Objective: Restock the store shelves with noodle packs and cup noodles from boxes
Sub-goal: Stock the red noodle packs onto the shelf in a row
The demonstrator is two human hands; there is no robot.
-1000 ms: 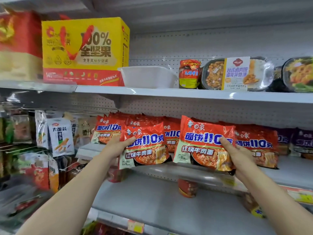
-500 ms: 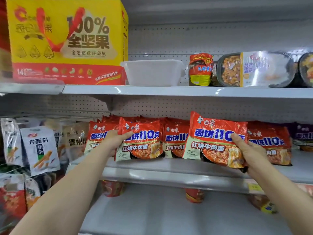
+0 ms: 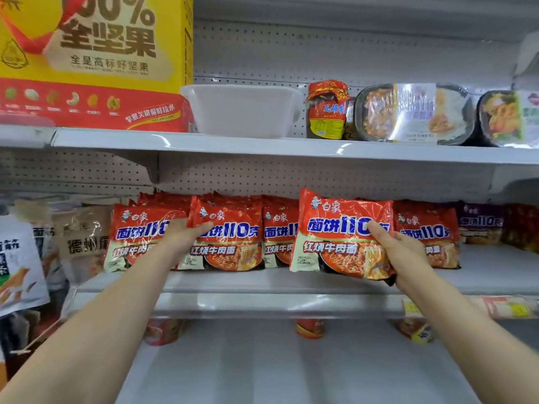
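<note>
A red noodle pack (image 3: 224,237) is gripped by the left hand (image 3: 180,240) in the row standing along the middle shelf (image 3: 277,304), thumb across its front. A second red pack (image 3: 335,237) is held tilted above the shelf's front edge by the right hand (image 3: 405,252), thumb on its face, fingers behind

left grip (image 3: 182,239) pinching, right grip (image 3: 399,249) clasping

Middle shelf (image 3: 262,282) front strip bare; noodle packs (image 3: 280,231) fill its back. Lower shelf (image 3: 277,371) mostly open, cups (image 3: 309,328) at rear.
</note>
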